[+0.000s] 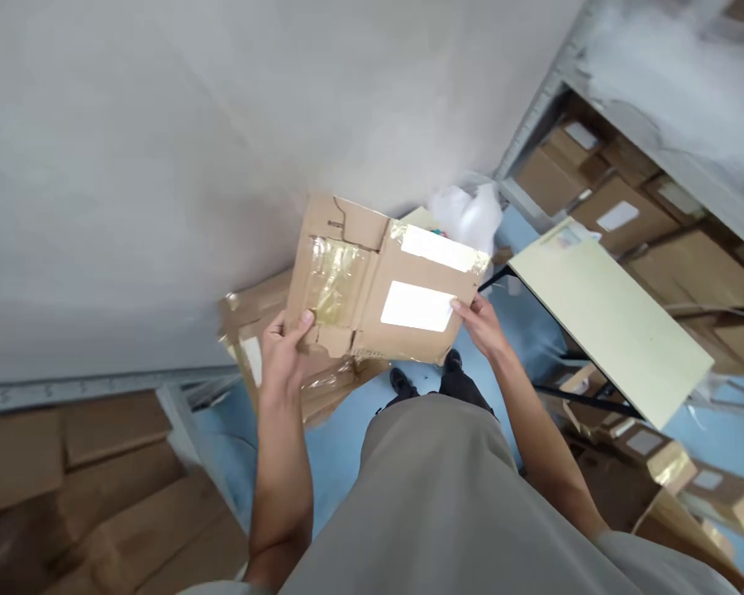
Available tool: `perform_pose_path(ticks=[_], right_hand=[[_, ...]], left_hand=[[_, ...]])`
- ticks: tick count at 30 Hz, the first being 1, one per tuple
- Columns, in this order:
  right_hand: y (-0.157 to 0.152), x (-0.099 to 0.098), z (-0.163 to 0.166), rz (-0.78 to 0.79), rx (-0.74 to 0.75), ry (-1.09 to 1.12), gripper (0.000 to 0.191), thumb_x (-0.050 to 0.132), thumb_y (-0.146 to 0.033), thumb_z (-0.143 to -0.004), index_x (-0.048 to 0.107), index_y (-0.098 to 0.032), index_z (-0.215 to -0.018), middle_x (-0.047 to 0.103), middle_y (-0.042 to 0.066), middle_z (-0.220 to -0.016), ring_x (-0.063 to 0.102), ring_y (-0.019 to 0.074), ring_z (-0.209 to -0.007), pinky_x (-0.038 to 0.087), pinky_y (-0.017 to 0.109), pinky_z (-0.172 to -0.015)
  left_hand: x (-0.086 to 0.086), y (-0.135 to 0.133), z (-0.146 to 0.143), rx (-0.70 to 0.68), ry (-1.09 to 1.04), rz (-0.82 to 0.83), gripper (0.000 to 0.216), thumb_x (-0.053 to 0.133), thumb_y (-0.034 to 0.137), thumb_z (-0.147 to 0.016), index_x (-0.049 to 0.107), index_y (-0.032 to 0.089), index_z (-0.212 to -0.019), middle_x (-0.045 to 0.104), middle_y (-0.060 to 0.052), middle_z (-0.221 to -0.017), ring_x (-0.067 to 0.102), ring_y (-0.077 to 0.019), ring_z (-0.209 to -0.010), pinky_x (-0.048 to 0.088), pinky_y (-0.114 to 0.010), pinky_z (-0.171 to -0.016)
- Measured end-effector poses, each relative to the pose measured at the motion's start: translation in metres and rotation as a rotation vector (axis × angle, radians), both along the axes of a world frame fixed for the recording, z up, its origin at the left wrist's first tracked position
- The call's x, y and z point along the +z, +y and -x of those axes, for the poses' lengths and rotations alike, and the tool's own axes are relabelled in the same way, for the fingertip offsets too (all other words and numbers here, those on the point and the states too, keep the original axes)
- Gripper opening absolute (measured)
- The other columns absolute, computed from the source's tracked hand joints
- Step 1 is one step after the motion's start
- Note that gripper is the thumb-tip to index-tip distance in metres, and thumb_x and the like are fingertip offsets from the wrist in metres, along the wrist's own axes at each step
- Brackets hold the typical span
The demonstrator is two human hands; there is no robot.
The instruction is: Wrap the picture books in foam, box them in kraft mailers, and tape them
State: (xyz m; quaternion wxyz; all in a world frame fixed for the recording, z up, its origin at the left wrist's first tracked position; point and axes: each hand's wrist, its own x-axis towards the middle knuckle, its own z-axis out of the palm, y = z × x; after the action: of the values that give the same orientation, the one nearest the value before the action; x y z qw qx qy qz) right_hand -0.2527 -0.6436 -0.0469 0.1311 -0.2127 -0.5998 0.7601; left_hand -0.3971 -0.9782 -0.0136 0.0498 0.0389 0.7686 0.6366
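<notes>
Your left grip point(283, 355) and right grip point(484, 326) are pinching opposite edges of a flattened, taped cardboard carton point(372, 302), both closed snugly around its thickness.

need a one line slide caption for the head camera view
Left hand and right hand hold a creased, taped piece of cardboard above a blue floor.

Head-worn view — steeply downward
</notes>
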Motion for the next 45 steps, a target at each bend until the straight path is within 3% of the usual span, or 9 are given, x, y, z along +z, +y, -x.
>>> perform_pose_path(ticks=[6, 12, 15, 21, 29, 33, 38, 41, 45], right_hand=[[0.083, 0.004, -0.098, 0.054, -0.437, -0.046, 0.059, 0.101, -0.062, -0.067, 0.080, -0.025, -0.108, 0.087, 0.007, -0.110, 0.080, 0.0320, -0.110, 0.065, 0.046, -0.098], [0.166, -0.005, -0.188, -0.002, -0.587, -0.122, 0.057, 0.098, -0.064, -0.070, 0.079, -0.024, -0.105, 0.086, 0.007, -0.109, 0.079, 0.0318, -0.101, 0.064, 0.045, -0.092], [0.207, -0.006, -0.222, -0.036, -0.593, -0.140, 0.056, 0.095, -0.066, -0.074, 0.079, -0.024, -0.107, 0.086, 0.008, -0.111, 0.079, 0.0331, -0.103, 0.064, 0.047, -0.092], [0.286, -0.011, -0.277, -0.046, -0.644, -0.168, 0.057, 0.092, -0.070, -0.075, 0.079, -0.025, -0.108, 0.085, 0.006, -0.113, 0.078, 0.0322, -0.104, 0.066, 0.047, -0.094], [0.349, -0.025, -0.334, -0.023, -0.742, -0.236, 0.061, 0.091, -0.072, -0.078, 0.074, -0.026, -0.114, 0.083, 0.009, -0.120, 0.075, 0.0347, -0.115, 0.068, 0.047, -0.095], [0.369, -0.036, -0.339, -0.041, -0.761, -0.245, 0.061, 0.090, -0.074, -0.078, 0.073, -0.026, -0.111, 0.082, 0.010, -0.116, 0.076, 0.0345, -0.115, 0.067, 0.049, -0.097], [0.399, -0.056, -0.339, -0.098, -0.823, -0.321, 0.065, 0.087, -0.081, -0.076, 0.075, -0.025, -0.104, 0.083, 0.010, -0.107, 0.077, 0.0351, -0.108, 0.066, 0.054, -0.100], [0.416, -0.065, -0.341, -0.152, -0.856, -0.379, 0.061, 0.084, -0.079, -0.079, 0.078, -0.024, -0.102, 0.084, 0.011, -0.106, 0.077, 0.0366, -0.112, 0.061, 0.058, -0.108], [0.432, -0.077, -0.338, -0.199, -0.920, -0.444, 0.057, 0.080, -0.074, -0.084, 0.080, -0.022, -0.107, 0.080, 0.013, -0.124, 0.072, 0.0363, -0.126, 0.053, 0.059, -0.118]], left_hand=[[-0.013, 0.143, -0.001, -0.426, -0.104, 0.061, 0.044, 0.073, 0.043, -0.105, 0.067, 0.018, -0.141, 0.068, -0.012, -0.141, 0.071, -0.0288, -0.121, 0.064, -0.050, -0.101], [-0.003, 0.275, -0.023, -0.731, -0.191, 0.085, 0.053, 0.095, 0.056, -0.079, 0.077, 0.018, -0.112, 0.081, -0.009, -0.109, 0.075, -0.0317, -0.111, 0.064, -0.041, -0.093], [0.001, 0.346, -0.042, -0.802, -0.237, 0.047, 0.067, 0.098, 0.062, -0.068, 0.075, 0.020, -0.115, 0.082, -0.012, -0.116, 0.075, -0.0338, -0.116, 0.065, -0.043, -0.095], [-0.002, 0.475, -0.097, -0.826, -0.228, 0.037, 0.076, 0.101, 0.060, -0.064, 0.071, 0.022, -0.122, 0.081, -0.012, -0.128, 0.076, -0.0343, -0.122, 0.064, -0.047, -0.104], [-0.017, 0.569, -0.146, -0.915, -0.257, 0.171, 0.067, 0.100, 0.062, -0.064, 0.079, 0.019, -0.111, 0.084, -0.013, -0.120, 0.077, -0.0393, -0.119, 0.065, -0.052, -0.102], [-0.033, 0.610, -0.144, -0.903, -0.218, 0.206, 0.065, 0.100, 0.059, -0.065, 0.079, 0.020, -0.112, 0.084, -0.012, -0.118, 0.078, -0.0370, -0.116, 0.065, -0.051, -0.101], [-0.065, 0.672, -0.129, -1.030, -0.206, 0.139, 0.061, 0.094, 0.053, -0.071, 0.074, 0.021, -0.120, 0.082, -0.011, -0.123, 0.076, -0.0333, -0.117, 0.062, -0.049, -0.105], [-0.088, 0.715, -0.122, -1.154, -0.176, 0.163, 0.042, 0.087, 0.045, -0.075, 0.075, 0.021, -0.107, 0.081, -0.011, -0.117, 0.074, -0.0330, -0.117, 0.058, -0.049, -0.109], [-0.113, 0.770, -0.121, -1.303, -0.224, 0.247, 0.023, 0.077, 0.033, -0.077, 0.073, 0.022, -0.097, 0.076, -0.012, -0.127, 0.067, -0.0349, -0.130, 0.051, -0.053, -0.117]])
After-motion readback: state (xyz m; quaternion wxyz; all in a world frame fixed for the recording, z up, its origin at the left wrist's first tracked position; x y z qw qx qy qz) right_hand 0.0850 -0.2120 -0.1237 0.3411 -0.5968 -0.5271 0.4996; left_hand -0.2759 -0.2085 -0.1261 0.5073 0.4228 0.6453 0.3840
